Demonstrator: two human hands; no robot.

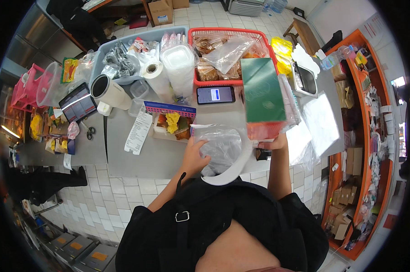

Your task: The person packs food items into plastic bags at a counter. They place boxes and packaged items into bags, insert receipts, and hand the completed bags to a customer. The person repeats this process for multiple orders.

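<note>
My left hand [194, 157] is over the table's front edge, thumb and finger apart. Clear plastic [222, 142] with a white curved rim [225, 177] overlaps that hand in the view; I cannot tell whether they touch. Just beyond lies an open paper food box [175, 126] with browned food, green slices and a yellow portion on top. A printed receipt [138, 132] lies against its left side. My right hand [276, 142] is at the near end of a red plastic holder [265, 130] under a green cover [263, 89]. Its fingers are at a small white edge there, partly hidden.
A phone [215, 95] lies before a red basket [232, 82] of bagged food. Left are a blue-grey bin [99, 64], a plastic roll [155, 76], a tumbler [111, 91], a tablet [78, 102] and scissors [89, 132]. Right is a metal container [306, 81].
</note>
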